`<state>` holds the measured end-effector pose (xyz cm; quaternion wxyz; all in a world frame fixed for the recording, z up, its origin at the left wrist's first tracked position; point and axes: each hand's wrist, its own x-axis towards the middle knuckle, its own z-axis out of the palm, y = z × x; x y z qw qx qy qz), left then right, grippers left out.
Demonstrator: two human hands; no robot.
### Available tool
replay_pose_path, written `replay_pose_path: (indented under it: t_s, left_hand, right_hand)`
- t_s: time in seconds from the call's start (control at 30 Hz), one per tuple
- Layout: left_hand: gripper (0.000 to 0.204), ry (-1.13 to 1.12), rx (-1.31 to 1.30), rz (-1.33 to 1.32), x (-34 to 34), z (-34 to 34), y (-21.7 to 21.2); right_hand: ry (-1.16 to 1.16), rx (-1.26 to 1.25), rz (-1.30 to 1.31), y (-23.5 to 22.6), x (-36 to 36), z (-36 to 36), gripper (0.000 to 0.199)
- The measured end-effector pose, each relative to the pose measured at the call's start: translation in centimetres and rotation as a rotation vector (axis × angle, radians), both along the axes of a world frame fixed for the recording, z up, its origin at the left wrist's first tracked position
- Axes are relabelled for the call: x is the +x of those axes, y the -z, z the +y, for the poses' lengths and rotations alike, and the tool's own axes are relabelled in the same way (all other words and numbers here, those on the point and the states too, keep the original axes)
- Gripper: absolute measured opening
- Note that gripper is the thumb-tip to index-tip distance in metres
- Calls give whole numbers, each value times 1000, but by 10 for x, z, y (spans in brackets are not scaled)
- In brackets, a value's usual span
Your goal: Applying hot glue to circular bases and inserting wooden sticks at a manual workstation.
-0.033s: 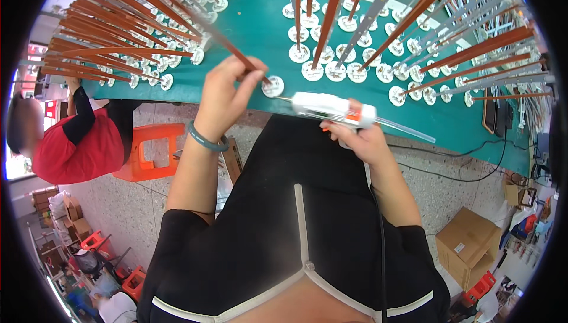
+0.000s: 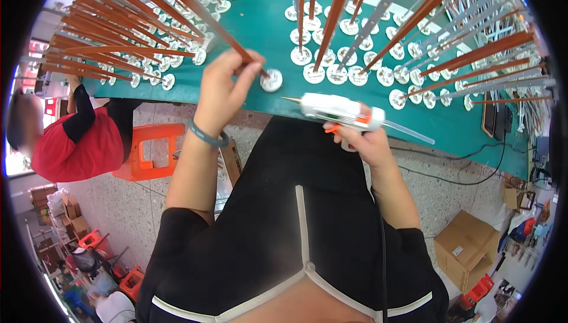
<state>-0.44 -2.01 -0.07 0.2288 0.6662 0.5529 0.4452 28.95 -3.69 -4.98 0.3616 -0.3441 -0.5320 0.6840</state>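
My left hand (image 2: 228,86) is closed around a slim reddish-brown stick (image 2: 234,45), low down near its foot. At that foot is a round white disc (image 2: 271,81), close to the near edge of the green table (image 2: 248,27). In my right hand (image 2: 370,144) is a white and orange hot glue gun (image 2: 334,110), its fingers wrapped at the handle and trigger. The gun's thin metal nozzle points left towards the disc, with a gap between them. A clear glue stick (image 2: 409,132) juts from the gun's back end.
Many brown and grey sticks on white discs (image 2: 313,73) stand across the table's far right, with another group (image 2: 168,81) at the left. A person in a red top (image 2: 83,148) sits by an orange stool (image 2: 145,151). A black cable (image 2: 461,182) hangs at right; a cardboard box (image 2: 467,249) sits on the floor.
The glue gun has drawn back to the right, its nozzle moving away from the disc. My left hand, with the stick and disc, has shifted very slightly.
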Motion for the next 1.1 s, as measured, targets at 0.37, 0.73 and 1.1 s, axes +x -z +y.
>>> replay_pose_path:
  t_s: [0.37, 0.73, 1.1]
  left_hand:
    - [15, -140, 166, 186, -5, 175, -8]
    - [17, 73, -20, 276, 15, 225, 1]
    - [26, -56, -3, 185, 9, 200, 7]
  right_hand:
    - [39, 14, 293, 37, 24, 1, 57]
    - [61, -33, 354, 40, 26, 5, 63]
    - [64, -44, 322, 37, 26, 0, 63]
